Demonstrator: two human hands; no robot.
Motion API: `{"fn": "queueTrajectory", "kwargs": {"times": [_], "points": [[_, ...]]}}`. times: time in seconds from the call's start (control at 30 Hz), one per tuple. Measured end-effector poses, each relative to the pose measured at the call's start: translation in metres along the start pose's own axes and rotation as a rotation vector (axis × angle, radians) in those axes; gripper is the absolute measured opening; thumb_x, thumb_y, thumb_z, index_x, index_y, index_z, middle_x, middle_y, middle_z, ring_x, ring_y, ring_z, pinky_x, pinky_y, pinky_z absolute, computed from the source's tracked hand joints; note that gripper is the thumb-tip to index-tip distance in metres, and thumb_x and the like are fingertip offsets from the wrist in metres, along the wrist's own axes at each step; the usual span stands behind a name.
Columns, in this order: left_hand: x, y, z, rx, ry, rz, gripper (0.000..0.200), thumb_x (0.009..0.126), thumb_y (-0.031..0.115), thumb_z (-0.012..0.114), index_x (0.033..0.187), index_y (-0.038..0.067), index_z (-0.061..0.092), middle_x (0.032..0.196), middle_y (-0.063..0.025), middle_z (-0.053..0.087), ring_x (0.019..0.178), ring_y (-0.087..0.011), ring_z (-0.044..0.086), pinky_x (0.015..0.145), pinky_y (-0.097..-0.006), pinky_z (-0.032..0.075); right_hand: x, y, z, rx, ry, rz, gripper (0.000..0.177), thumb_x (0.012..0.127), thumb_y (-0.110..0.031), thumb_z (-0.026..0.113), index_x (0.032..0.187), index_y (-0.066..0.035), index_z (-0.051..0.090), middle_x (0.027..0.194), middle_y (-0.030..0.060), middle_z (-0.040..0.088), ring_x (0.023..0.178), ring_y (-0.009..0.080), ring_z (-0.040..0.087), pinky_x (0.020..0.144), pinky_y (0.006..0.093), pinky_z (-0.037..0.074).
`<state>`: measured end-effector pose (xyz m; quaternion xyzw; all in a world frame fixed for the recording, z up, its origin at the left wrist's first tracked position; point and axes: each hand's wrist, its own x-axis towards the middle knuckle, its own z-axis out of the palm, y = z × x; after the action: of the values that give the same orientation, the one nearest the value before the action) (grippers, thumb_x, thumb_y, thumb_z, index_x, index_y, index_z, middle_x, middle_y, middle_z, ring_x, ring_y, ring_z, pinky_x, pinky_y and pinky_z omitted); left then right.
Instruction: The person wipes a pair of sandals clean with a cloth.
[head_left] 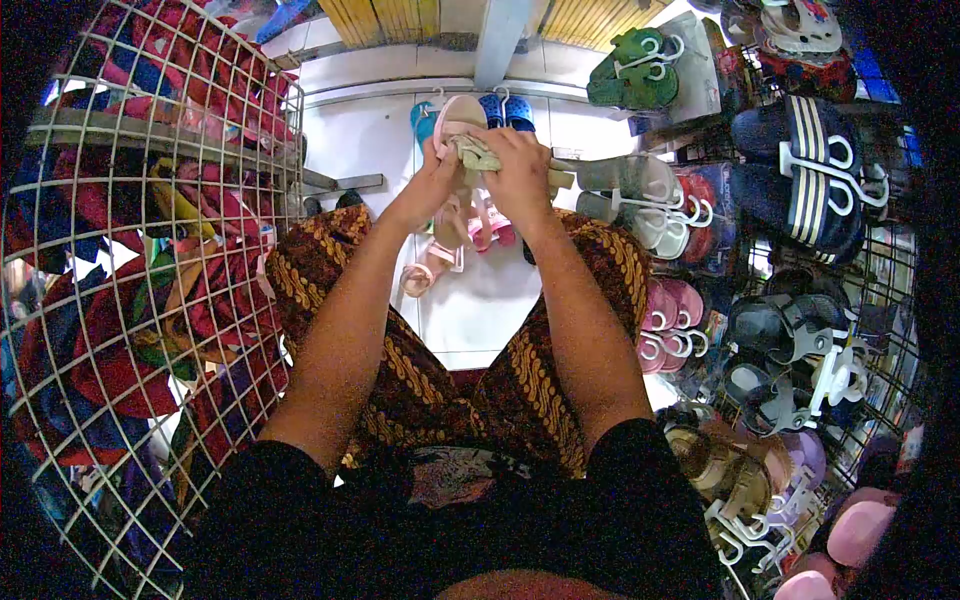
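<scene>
Up at the top centre of the head view, my left hand (428, 192) is closed round the strap end of a pale pink sandal (462, 110), its sole tilted upward. My right hand (522, 165) grips a crumpled pale green cloth (476, 153), which lies against the sandal's strap area. The fingertips of both hands come close together there. Below them on the white floor are a light pink sandal (420, 277) and a brighter pink shoe (488, 234), partly hidden by my wrists. Behind stand teal footwear (422, 122) and blue clogs (518, 112) on hangers.
At left rises a wire grid (150, 235) with many coloured fabrics behind it. Along the right, a rack carries green sandals (640, 72), navy striped slides (795, 175), black sandals (765, 345) and pink slippers (862, 528). A metal post (502, 45) stands ahead.
</scene>
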<state>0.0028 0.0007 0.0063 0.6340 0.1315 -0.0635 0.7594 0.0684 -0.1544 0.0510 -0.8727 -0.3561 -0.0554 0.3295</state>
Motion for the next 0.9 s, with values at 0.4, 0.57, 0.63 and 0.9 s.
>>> {"fn": "queueTrajectory", "kwargs": {"times": [0.4, 0.57, 0.63, 0.9], "points": [[0.008, -0.010, -0.001, -0.360, -0.038, -0.121, 0.058, 0.099, 0.059, 0.025, 0.136, 0.015, 0.033, 0.124, -0.0103, 0.049, 0.110, -0.0213, 0.053, 0.091, -0.0350, 0.048, 0.003, 0.002, -0.001, 0.211, 0.088, 0.112, 0.045, 0.067, 0.002, 0.066, 0.110, -0.009, 0.063, 0.104, 0.0134, 0.054, 0.099, 0.0332, 0.054, 0.087, 0.0414, 0.044], [0.004, 0.013, -0.004, -0.135, 0.024, -0.024, 0.055, 0.100, 0.057, 0.028, 0.138, 0.017, 0.029, 0.124, -0.0095, 0.048, 0.106, -0.0201, 0.053, 0.087, -0.0324, 0.049, -0.001, 0.017, 0.002, 0.029, 0.031, 0.271, 0.044, 0.066, 0.002, 0.066, 0.109, -0.007, 0.063, 0.104, 0.0142, 0.054, 0.099, 0.0334, 0.055, 0.087, 0.0419, 0.045], [0.000, 0.021, 0.004, -0.011, 0.079, 0.013, 0.056, 0.100, 0.056, 0.028, 0.138, 0.016, 0.029, 0.122, -0.0089, 0.049, 0.104, -0.0196, 0.054, 0.085, -0.0317, 0.049, -0.001, 0.010, -0.002, 0.161, 0.057, 0.223, 0.043, 0.067, 0.001, 0.067, 0.109, -0.007, 0.064, 0.105, 0.0143, 0.054, 0.099, 0.0338, 0.054, 0.088, 0.0418, 0.045], [0.009, -0.003, -0.006, -0.280, 0.052, -0.082, 0.073, 0.095, 0.066, 0.024, 0.133, 0.007, 0.045, 0.109, -0.0122, 0.061, 0.093, -0.0239, 0.064, 0.083, -0.0399, 0.054, -0.001, 0.025, -0.002, 0.016, -0.072, 0.341, 0.045, 0.068, -0.006, 0.070, 0.113, -0.003, 0.061, 0.106, 0.0175, 0.055, 0.102, 0.0368, 0.055, 0.089, 0.0411, 0.046]]}}
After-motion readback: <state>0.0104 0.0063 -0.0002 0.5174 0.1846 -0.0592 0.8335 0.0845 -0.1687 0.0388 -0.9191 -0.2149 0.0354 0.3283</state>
